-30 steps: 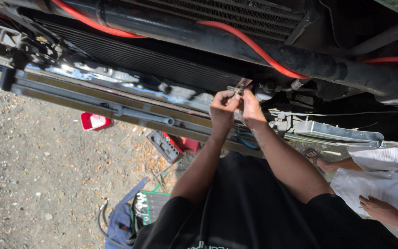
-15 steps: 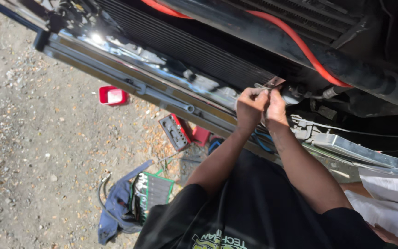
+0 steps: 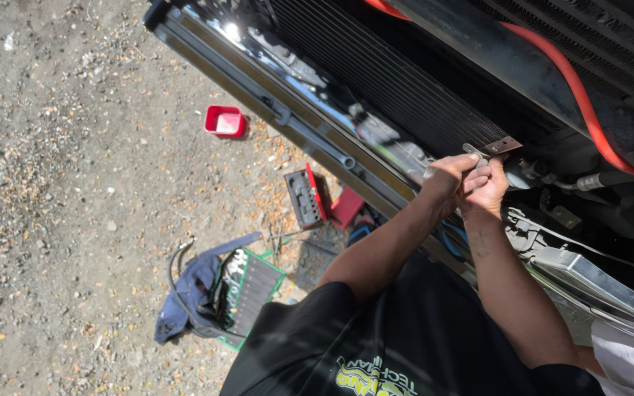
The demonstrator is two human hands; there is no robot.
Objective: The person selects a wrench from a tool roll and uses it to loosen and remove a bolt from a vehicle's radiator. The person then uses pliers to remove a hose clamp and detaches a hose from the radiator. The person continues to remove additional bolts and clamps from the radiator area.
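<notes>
Where the finned radiator (image 3: 405, 95) ends, right of centre: both hands bunched together just under a small rusty bracket (image 3: 503, 145) at its lower corner. Left hand (image 3: 445, 180) curled, fingers folded in, thumb tip near a grey tool end (image 3: 473, 152). Right hand (image 3: 487, 189) curled against it, knuckles touching. Whether either truly grips the tool: cannot tell, fingers cover the join. Tool shaft hidden inside the fists.

Containers on the gravel (image 3: 60, 183):
- Red tray (image 3: 224, 122), upper left of centre, square, shallow; pale inside, contents not readable.
- Open red case (image 3: 307, 198), centre, tilted on edge, dark insert with rows of small pieces, too small to identify. Red lid (image 3: 346, 209) just beside it, partly behind the left forearm.
- Green-edged socket rack (image 3: 251, 290), lower centre, dark ribbed rows, lying on a blue cloth (image 3: 192, 293); lower end cut off by the black shirt (image 3: 376, 345).
- Black cable (image 3: 174, 275) looped round the cloth's left side.

Chrome bumper (image 3: 273, 81) running diagonally from top centre down to the hands, glare blotting detail. Red hose (image 3: 581, 95) crossing upper right. White sleeve (image 3: 632, 363), another person's, cut off at lower right corner.
</notes>
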